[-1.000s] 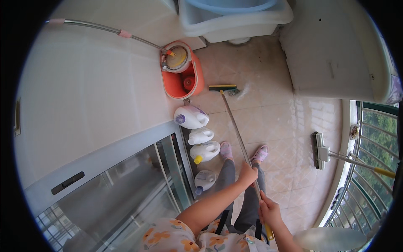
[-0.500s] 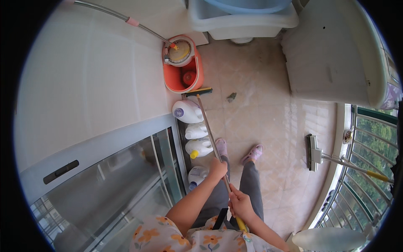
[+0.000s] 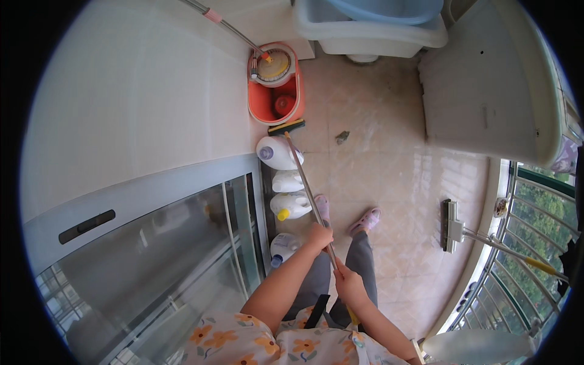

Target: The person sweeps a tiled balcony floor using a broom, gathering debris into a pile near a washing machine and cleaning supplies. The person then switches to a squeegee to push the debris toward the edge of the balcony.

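Both my hands grip the thin metal pole of a long-handled floor tool [image 3: 304,180], slanting from my waist toward the far left. My left hand [image 3: 317,236] is wrapped round the pole higher up. My right hand [image 3: 350,283] closes round it lower down, by the yellow grip end. The tool's narrow dark head [image 3: 286,127], edged in yellow, lies at the floor between an orange bucket [image 3: 302,100] and a white jug [image 3: 281,153]. Whether it is a brush or a squeegee, I cannot tell. A crumpled greenish scrap [image 3: 342,137] lies on the tiles to its right.
Several white bottles [image 3: 291,205] line the left wall beside a glass sliding door [image 3: 176,255]. A spin mop [image 3: 272,66] stands in the bucket. White and blue tubs [image 3: 377,38] are at the back. A sponge mop [image 3: 453,227] leans by the window railing at right.
The view has shifted slightly. Relative to the bucket, the tool's head has come a little nearer to me and leftward, closer to the white jug. Both hands keep their hold.
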A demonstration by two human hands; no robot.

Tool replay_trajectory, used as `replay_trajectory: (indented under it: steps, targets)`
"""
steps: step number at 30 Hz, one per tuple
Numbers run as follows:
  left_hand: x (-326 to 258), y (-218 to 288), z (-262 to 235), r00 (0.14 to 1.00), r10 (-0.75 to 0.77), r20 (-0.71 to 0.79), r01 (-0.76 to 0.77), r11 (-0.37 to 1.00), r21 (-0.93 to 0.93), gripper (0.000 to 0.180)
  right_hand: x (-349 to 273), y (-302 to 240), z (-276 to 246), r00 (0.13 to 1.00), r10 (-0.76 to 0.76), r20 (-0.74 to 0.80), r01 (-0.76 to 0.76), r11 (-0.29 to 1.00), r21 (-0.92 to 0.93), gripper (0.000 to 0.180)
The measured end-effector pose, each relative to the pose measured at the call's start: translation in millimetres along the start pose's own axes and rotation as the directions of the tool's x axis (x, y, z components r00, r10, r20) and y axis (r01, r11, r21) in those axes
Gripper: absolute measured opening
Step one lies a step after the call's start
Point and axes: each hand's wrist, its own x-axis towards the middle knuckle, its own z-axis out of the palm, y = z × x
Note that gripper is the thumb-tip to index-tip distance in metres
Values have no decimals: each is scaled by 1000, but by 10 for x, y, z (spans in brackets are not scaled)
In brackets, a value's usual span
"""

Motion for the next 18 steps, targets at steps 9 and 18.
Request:
replay_trajectory:
  steps: [9,18]
  targets:
    - [39,-856,1311,980,184,73,-191,976,107,38,-808,280,-720,952,306,24,-305,931,201,41]
    - [-53,-215,441,981,190,-46,-179,966,184,34,-281,-206,-632,881,369,295,-469,767,438,42]
